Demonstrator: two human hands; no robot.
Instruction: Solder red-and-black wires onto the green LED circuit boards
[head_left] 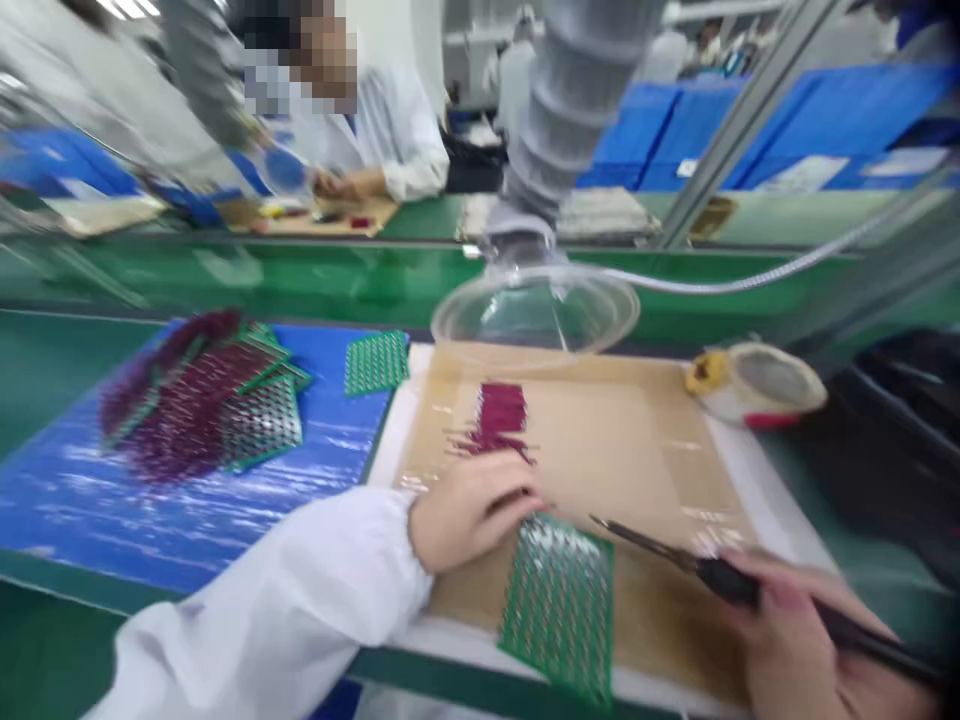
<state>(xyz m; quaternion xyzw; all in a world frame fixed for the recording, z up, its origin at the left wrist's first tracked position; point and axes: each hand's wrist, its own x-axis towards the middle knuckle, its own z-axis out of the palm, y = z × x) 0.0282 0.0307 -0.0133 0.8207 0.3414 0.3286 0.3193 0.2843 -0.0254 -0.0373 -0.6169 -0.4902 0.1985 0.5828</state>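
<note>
Fingers (517, 490) of the left hand (469, 515) curl loosely, pressing the far edge of the green circuit board (559, 605) on the near brown mat (645, 440). To its right, the right hand (795, 650) is closed around the tweezers (675, 555). If that light press slackens, the board may skid under the tip.

Bright overhead light, heavy motion blur
</note>
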